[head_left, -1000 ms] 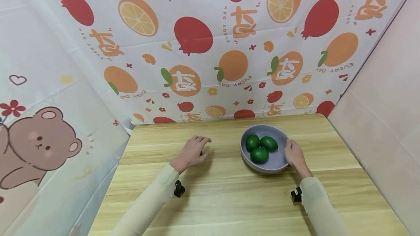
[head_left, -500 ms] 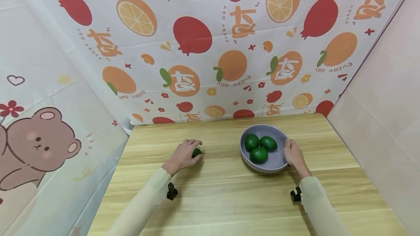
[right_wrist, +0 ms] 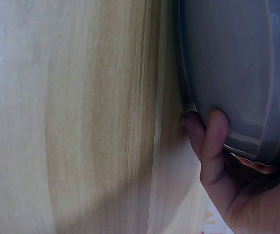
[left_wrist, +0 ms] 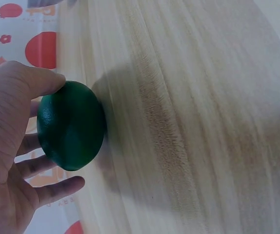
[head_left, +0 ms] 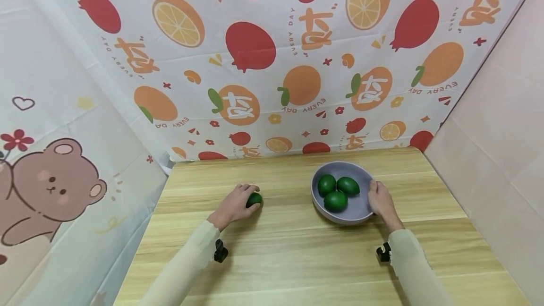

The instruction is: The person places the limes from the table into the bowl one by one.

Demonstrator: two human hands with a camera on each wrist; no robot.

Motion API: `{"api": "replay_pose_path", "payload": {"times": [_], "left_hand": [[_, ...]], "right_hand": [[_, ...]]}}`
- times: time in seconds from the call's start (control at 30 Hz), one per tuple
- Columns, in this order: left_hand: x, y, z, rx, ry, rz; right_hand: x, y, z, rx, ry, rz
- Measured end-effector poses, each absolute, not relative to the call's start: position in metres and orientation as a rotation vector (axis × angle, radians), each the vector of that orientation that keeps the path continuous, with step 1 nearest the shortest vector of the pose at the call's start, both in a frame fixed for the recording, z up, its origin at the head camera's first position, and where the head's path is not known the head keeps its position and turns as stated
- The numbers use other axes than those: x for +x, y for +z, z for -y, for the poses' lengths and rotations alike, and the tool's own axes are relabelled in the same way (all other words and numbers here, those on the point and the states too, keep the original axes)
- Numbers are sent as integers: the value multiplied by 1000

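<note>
My left hand (head_left: 233, 207) holds a dark green lime (head_left: 254, 199) at the table's left-centre. In the left wrist view the thumb touches one end of this lime (left_wrist: 71, 126) and the fingers reach behind it; the little finger stands apart. Whether the lime rests on the wood is unclear. On the right, a grey-purple bowl (head_left: 361, 207) stands upright with three similar limes (head_left: 335, 201) inside. My right hand (head_left: 381, 199) grips its right rim, thumb over the edge. The right wrist view shows fingers against the bowl's outer wall (right_wrist: 228, 73).
Both hands work over a light wood-grain table (head_left: 280, 259). A fruit-print cloth (head_left: 272, 79) hangs behind its back edge. A bear-print cloth (head_left: 55, 183) is at the left, and a plain pale wall (head_left: 501, 145) at the right.
My left hand has moved left and slightly nearer, and the lime, mostly hidden under it at first, now shows between thumb and fingers. The right hand and bowl stay put.
</note>
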State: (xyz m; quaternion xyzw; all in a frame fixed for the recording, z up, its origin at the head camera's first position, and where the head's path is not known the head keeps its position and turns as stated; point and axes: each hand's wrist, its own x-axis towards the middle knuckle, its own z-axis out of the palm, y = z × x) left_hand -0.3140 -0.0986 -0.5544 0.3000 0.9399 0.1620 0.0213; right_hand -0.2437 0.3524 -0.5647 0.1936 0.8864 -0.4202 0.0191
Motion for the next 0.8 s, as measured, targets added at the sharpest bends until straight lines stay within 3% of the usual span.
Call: {"api": "replay_pose_path", "payload": {"times": [0.8], "left_hand": [[-310,-561,102,940,561,-2891]], "right_hand": [[-241,-566,-352,589,-1298,-2749]]}}
